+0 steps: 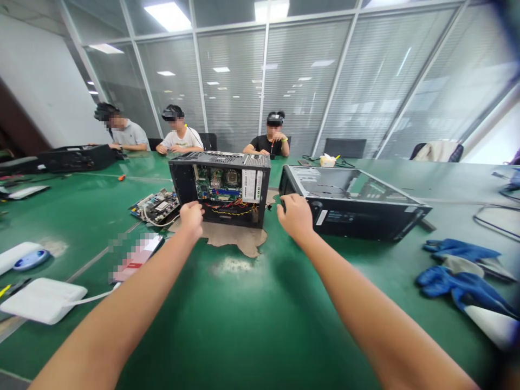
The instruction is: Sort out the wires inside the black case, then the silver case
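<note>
An open black computer case [220, 187] stands on the green table [252, 314], its motherboard and wiring facing me. My left hand [190, 218] is curled into a fist at the case's lower left corner, and I cannot tell what, if anything, is in it. My right hand [295, 215] is curled at the near left corner of a second black case [353, 203] that lies on its side to the right, fingers touching its edge. A brown patch of worn table surface [235, 236] shows under the open case.
A loose circuit board [156, 206] lies left of the open case. Blue and white gloves [467, 276] lie at the right, white devices [43, 299] at the left. Three people sit at the far side, beside another black case [77, 157].
</note>
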`<state>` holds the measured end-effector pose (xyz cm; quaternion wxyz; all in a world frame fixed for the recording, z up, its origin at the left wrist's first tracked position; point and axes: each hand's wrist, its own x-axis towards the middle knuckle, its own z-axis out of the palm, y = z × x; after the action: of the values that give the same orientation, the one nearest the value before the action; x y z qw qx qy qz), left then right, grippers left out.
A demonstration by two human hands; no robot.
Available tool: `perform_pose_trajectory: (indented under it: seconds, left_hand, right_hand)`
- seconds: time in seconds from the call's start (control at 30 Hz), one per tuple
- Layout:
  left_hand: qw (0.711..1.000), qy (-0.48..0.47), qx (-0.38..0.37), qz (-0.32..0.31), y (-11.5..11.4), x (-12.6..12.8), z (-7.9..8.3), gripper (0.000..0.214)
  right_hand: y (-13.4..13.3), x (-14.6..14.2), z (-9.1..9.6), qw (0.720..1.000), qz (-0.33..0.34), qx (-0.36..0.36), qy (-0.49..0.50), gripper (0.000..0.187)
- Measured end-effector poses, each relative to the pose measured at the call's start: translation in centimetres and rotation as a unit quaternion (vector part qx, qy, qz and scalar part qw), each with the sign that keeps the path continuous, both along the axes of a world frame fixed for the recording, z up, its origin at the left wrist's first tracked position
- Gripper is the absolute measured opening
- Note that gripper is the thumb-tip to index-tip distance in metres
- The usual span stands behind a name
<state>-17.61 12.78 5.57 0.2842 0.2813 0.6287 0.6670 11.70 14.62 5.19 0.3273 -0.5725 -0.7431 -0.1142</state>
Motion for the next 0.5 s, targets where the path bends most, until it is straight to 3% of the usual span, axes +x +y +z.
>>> perform_pose_trajectory:
  seconds: [0.1, 0.2, 0.27, 0.33, 0.4, 0.5]
  left_hand:
    - [0.998, -0.029, 0.017, -0.047, -4.3, 5.0, -1.3, 0.016]
    - [0.989, -0.05, 0.019, -0.139, -8.8, 8.8, -3.7, 0.017]
    - [0.985, 0.023, 0.031, -0.167, -11.2, 10.1, -5.5, 0.015]
    - [0.97, 0.143, 0.068, -0.184, -12.6, 10.5, -6.9, 0.012]
    - [0.941, 0.264, 0.1, -0.187, -13.1, 10.4, -7.8, 0.017]
    - [0.91, 0.336, 0.11, -0.216, -13.0, 10.4, -8.4, 0.022]
  right_hand:
    - [0.0, 3.0, 1.6, 0.994, -0.087, 0.024, -0.058, 0.038]
    - [0.6, 5.5, 1.4, 0.984, -0.146, -0.03, -0.097, 0.051]
    - [1.0, 6.6, 0.8, 0.978, -0.156, -0.093, -0.107, 0.061]
    - [1.3, 7.1, 0.2, 0.976, -0.151, -0.103, -0.118, 0.068]
    - [1.4, 7.3, -0.2, 0.976, -0.15, -0.101, -0.122, 0.07]
    - [1.5, 7.1, -0.3, 0.975, -0.155, -0.097, -0.125, 0.069]
